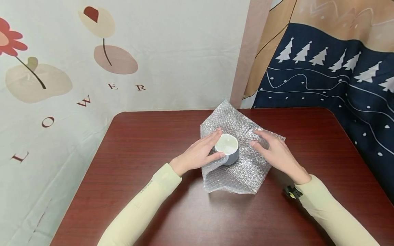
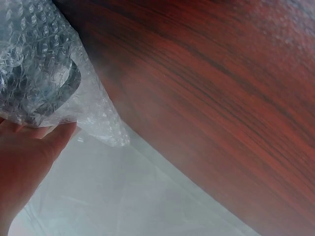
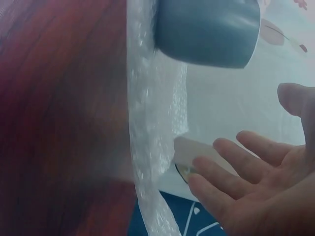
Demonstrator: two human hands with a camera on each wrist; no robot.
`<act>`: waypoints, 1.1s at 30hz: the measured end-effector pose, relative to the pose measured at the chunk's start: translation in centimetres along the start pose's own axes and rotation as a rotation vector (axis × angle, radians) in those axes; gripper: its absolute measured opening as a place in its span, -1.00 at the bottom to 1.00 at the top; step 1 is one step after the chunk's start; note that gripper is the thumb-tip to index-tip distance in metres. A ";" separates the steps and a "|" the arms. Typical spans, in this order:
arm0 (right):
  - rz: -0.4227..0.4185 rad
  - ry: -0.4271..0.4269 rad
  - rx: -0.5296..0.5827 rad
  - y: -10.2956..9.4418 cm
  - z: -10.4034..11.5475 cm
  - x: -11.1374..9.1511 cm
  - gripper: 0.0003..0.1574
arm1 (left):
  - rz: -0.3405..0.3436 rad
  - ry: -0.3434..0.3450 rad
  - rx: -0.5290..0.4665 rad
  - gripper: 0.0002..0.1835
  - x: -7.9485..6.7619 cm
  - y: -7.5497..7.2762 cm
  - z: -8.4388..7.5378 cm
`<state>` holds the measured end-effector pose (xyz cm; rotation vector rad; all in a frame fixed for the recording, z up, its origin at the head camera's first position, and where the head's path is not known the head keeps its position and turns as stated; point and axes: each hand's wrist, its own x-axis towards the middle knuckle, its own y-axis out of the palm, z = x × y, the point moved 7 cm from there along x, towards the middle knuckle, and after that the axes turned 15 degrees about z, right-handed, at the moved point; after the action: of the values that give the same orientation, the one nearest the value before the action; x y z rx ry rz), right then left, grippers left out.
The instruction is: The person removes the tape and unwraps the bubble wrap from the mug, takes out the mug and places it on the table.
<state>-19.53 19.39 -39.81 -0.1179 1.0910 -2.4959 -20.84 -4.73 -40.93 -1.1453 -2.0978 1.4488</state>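
Grey ceramic cup with a pale interior (image 1: 227,149) stands upright near the middle of a crumpled sheet of clear bubble wrap (image 1: 243,171), which lies on the dark red wood-grain table (image 1: 147,143).

Left hand (image 1: 197,154): thumb and fingers curled round the cup's left side, steadying it. In the left wrist view the cup (image 2: 42,81) shows only through a layer of wrap, with the fingertips (image 2: 56,132) against the film, so on that side the sheet already stands up along the cup wall.

Right hand (image 1: 274,152): fingers straight and spread, palm down on the bubble wrap just right of the cup, clamped on nothing. The right wrist view shows an open palm (image 3: 256,187), with the cup's grey wall (image 3: 206,29) apart from it.

My read: wrapping is at an early stage. Cup placed and one flap partly raised; mouth uncovered, right and near parts of the sheet lying flat.

Next move, as I judge it: right hand has to pinch an edge of the flat sheet and fold it up over the cup, while left holds the cup from tipping or sliding. Risk: the wrap is springy and could unfold if released.
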 end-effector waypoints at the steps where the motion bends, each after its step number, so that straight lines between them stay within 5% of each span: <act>1: 0.010 -0.006 0.011 0.2 0.1 0.1 -0.22 | -0.001 0.000 -0.001 -0.09 0.0 0.0 0.0; 8: 0.124 -0.065 0.072 1.6 0.5 1.0 -0.15 | 0.003 -0.005 -0.007 -0.10 0.0 0.0 0.0; 15: 0.230 -0.115 0.109 3.3 0.6 1.9 0.14 | 0.006 -0.011 -0.018 -0.10 0.0 0.0 0.2; 33: 0.261 -0.156 0.133 5.5 1.6 3.8 0.25 | -0.003 -0.007 -0.003 -0.11 0.0 0.0 0.2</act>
<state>-20.77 13.41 -42.97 -0.1208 0.8189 -2.2744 -20.94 -4.86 -41.00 -1.1392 -2.1062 1.4512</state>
